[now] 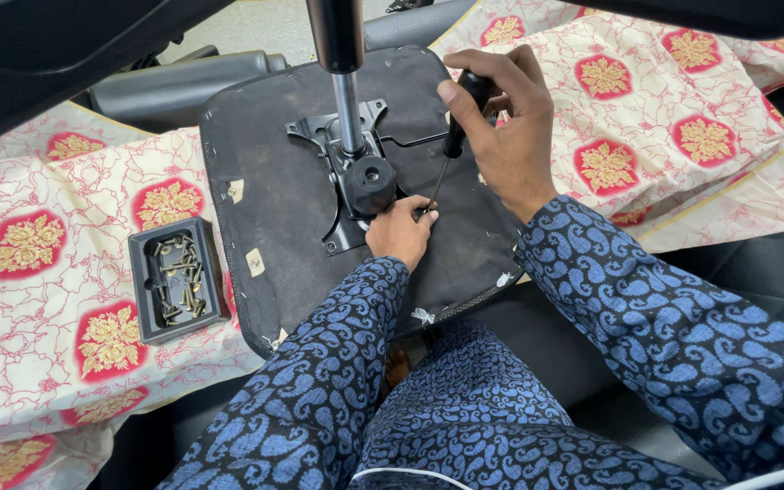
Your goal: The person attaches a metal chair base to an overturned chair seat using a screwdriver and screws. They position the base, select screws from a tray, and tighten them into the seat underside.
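Note:
An upturned office chair seat (274, 181) lies in front of me, its black underside facing up. A black metal mechanism plate (342, 150) with a gas-lift column (345, 82) is mounted at its middle. My right hand (501, 136) grips the black handle of a screwdriver (454, 136), whose shaft slants down to the plate's near right corner. My left hand (399, 231) rests on the seat at that corner, fingers pinched around the screwdriver tip; whatever is under them is hidden.
A small black tray (142, 281) holding several brass-coloured screws sits to the left on a cream cloth (38, 299) with red and gold flowers. Black chair parts (174, 86) lie behind the seat. My blue patterned knees fill the foreground.

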